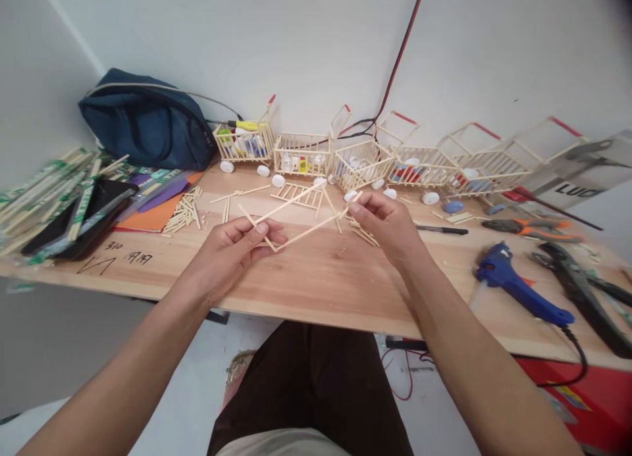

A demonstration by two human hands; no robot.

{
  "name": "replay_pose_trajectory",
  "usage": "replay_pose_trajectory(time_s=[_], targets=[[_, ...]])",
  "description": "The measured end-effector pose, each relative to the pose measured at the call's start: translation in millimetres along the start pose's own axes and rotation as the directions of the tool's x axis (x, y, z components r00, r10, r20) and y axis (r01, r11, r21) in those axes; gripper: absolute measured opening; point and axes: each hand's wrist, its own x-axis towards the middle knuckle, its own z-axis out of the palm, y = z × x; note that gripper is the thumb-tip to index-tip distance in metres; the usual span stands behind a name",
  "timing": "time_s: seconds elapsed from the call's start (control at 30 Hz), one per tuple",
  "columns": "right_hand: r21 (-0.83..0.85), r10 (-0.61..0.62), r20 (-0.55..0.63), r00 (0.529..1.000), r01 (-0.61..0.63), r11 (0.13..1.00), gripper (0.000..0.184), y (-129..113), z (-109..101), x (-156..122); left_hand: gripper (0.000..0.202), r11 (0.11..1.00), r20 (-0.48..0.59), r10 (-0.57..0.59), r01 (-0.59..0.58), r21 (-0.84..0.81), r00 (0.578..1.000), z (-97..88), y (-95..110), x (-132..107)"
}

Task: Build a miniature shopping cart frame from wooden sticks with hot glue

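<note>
A thin wooden stick frame [309, 233], built of long sticks with short crossing pieces at the ends, is held just above the table between both hands. My left hand [241, 245] is closed on its left end, thumb pressed on the short stick there. At the other end, my right hand [380, 220] pinches the frame between thumb and fingertips. Behind the frame lies a small ladder-like stick panel [299, 195]. Some short sticks [364, 233] lie under my right hand, partly hidden by it.
Several little stick shopping carts [363, 166] line the wall. At left are a blue bag [148, 120], wrapped sticks [54, 189] and a short-stick pile [185, 211]. At right lie a blue glue gun [521, 288], orange-handled pliers [530, 228], a black-handled tool [585, 298] and a pen [442, 229].
</note>
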Motion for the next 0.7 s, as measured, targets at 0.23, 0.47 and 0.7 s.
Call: replay_pose_trajectory(time_s=[0.23,0.47,0.7], targets=[[0.132,0.181,0.034,0.983,-0.184,0.974,0.035,5.7,1.5,-0.4,0.025,1.000,0.004,-0.001,0.002,-0.020,1.000,0.8,0.6,0.0],[0.227,0.231,0.061,0.971,-0.239,0.944,0.037,6.6,4.4,1.2,0.022,1.000,0.031,0.006,-0.006,-0.015,0.999,5.1,-0.1,-0.7],[0.235,0.241,0.068,0.968,-0.250,0.939,0.041,7.0,5.0,2.2,0.020,1.000,0.066,0.012,-0.011,-0.017,0.998,3.0,-3.1,0.7]])
